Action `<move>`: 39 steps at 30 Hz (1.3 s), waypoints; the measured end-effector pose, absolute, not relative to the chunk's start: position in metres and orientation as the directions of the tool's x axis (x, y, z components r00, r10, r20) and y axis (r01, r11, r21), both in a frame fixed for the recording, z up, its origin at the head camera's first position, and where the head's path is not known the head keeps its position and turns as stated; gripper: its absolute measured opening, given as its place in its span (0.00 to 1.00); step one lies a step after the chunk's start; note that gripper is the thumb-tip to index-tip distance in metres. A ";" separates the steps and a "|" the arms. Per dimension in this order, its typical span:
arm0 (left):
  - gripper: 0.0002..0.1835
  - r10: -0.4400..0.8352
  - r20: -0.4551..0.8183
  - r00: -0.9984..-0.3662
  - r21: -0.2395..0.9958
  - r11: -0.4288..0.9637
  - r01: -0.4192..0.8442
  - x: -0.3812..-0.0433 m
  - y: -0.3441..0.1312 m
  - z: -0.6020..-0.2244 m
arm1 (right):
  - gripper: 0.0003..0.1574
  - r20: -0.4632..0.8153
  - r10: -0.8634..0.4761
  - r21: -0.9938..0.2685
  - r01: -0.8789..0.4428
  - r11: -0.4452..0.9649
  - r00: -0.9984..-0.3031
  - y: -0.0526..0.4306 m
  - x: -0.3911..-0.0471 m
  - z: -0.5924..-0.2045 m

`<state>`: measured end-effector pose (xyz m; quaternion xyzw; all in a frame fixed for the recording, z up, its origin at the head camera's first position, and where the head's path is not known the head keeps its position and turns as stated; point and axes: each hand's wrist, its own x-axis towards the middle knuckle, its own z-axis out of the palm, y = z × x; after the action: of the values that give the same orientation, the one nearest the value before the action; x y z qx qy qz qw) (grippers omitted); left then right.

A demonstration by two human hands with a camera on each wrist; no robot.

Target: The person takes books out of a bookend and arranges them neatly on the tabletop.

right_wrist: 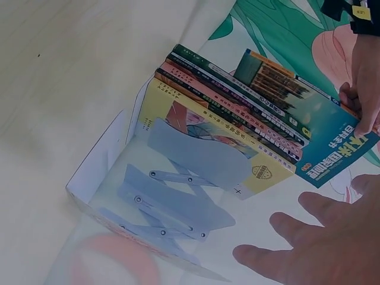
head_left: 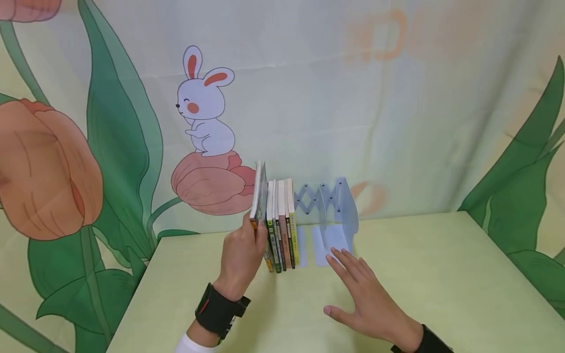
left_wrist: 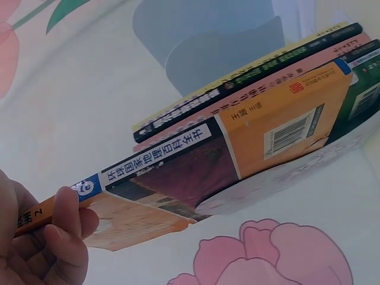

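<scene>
Head view: the left hand (head_left: 243,250) pinches the held book (head_left: 259,196) at the upper part of its spine, thumb on the right face, fingers on the left. The held book is located at the left end of the row of books (head_left: 281,235), directly ahead of the left hand on the far side. Its long axis runs roughly upright, the top inclined slightly left and projecting above the row; the spine faces near. Controlling relation: the row lies immediately to the right of the held book. Contact between the two, and between the book's lower edge and the table (head_left: 441,274), cannot be told.

Right wrist view: the right hand (head_left: 366,294) holds nothing; its fingers are extended and spread, apart from the books. It is positioned near and right, in front of the rack (right_wrist: 172,196) (fingertip contact with the base cannot be confirmed). The left hand is the nearer of the two to the held book.

Room and edges: the row's right face, a yellow book (head_left: 295,240), bounds the span toward the end plate (head_left: 350,211). On the far side, the backdrop (head_left: 397,122) limits travel; the table extends left, right and near.
</scene>
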<state>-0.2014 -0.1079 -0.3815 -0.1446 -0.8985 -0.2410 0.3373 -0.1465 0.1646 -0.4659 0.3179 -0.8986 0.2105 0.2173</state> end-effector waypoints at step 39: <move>0.12 0.036 0.837 -0.547 0.292 0.815 0.501 -0.183 -0.115 -0.345 | 0.57 0.523 -0.460 -0.284 -0.656 0.699 -0.717 0.171 -0.145 -0.461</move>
<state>-0.1831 -0.1151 -0.3454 -0.1597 -0.8404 -0.2589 0.4485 -0.1449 0.1709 -0.4608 0.3110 -0.8972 0.2315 0.2114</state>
